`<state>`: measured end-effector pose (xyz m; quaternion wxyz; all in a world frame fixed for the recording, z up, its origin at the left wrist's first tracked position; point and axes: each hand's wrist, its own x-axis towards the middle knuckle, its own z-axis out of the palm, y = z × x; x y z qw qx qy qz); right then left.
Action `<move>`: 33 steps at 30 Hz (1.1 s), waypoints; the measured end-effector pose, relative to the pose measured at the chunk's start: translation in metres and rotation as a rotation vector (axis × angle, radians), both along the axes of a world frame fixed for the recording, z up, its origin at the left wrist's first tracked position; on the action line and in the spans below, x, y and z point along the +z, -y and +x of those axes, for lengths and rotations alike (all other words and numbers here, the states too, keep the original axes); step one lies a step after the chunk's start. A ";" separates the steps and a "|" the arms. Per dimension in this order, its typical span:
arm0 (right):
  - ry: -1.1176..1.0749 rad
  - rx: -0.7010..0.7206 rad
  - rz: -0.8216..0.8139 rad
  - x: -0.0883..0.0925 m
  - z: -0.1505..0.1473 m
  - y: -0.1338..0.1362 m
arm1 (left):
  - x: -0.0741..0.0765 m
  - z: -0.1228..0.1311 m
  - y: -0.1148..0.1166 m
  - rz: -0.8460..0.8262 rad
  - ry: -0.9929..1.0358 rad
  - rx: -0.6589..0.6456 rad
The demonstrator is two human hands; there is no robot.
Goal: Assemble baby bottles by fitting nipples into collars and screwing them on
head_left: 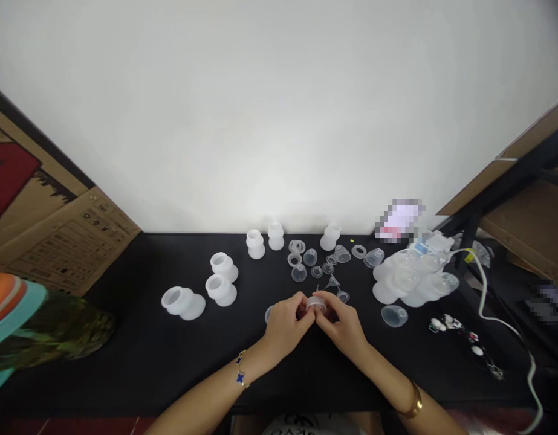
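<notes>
The whitish ring (pixel 315 301) is over the black desk (pixel 170 362), between the left hand (pixel 283 326) and the right hand (pixel 344 323), neither clearly nearer. Each grip is pinched closed on its own side of the rim. Being round, the ring shows no long axis. Small funnel-shaped pieces (pixel 343 296) lie just beyond it, toward the right hand's side.

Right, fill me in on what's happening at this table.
Someone's left hand and right hand together hold a small whitish ring over a black table. Loose clear parts lie just beyond. Open white bottles are spread beyond and leftward; a bottle cluster sits to the right.
</notes>
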<state>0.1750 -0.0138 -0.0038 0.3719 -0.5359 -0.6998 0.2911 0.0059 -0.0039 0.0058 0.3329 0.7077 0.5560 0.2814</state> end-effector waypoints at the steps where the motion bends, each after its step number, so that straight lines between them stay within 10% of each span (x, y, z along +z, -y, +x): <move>1: 0.006 -0.004 0.005 0.000 0.000 0.000 | 0.000 0.000 0.000 0.001 -0.003 0.002; 33: -0.035 0.011 -0.109 0.010 0.000 -0.002 | 0.003 -0.002 0.001 0.104 -0.138 -0.025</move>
